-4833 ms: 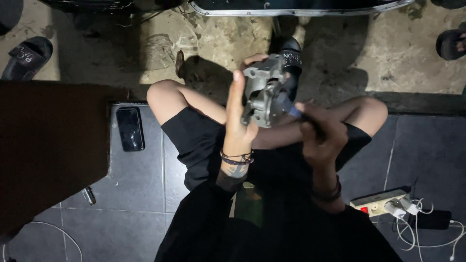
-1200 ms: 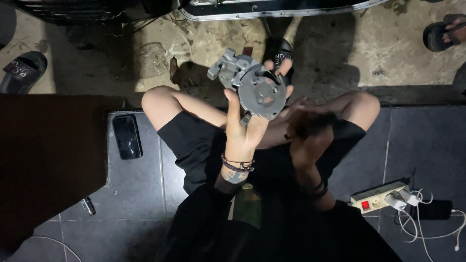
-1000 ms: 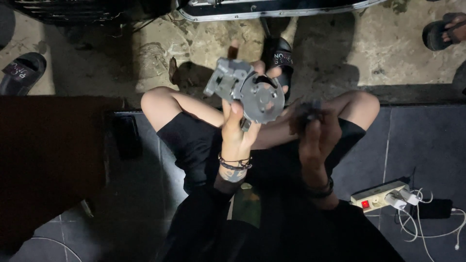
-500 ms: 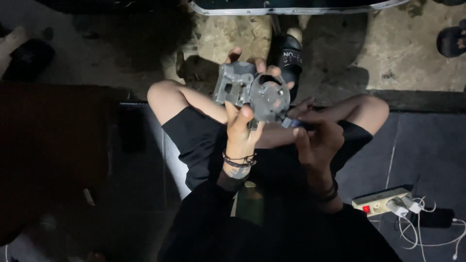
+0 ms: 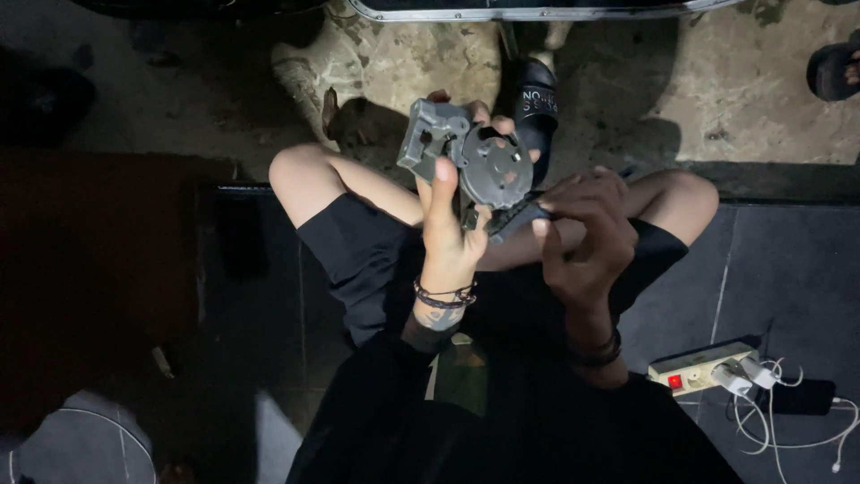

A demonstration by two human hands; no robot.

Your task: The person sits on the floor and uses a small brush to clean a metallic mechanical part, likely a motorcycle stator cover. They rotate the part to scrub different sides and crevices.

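I sit cross-legged in black shorts and a black top. My left hand (image 5: 450, 224) holds up a grey metal machine part (image 5: 473, 158) with a round housing and a blocky end, thumb across its front. My right hand (image 5: 582, 235) grips a dark slim tool (image 5: 512, 218) whose tip meets the lower right edge of the part. Both wrists wear bracelets.
A black sandal (image 5: 535, 109) lies beyond my knees on rough concrete, another sandal (image 5: 833, 70) at the far right. A power strip (image 5: 703, 367) with white plugs and cables sits on the dark tiles at right. A dark wooden surface (image 5: 98, 278) fills the left.
The part has been lowered a little and turned in my left hand. My right hand has come up from my lap and brought the tool against it. The view has darkened on the left.
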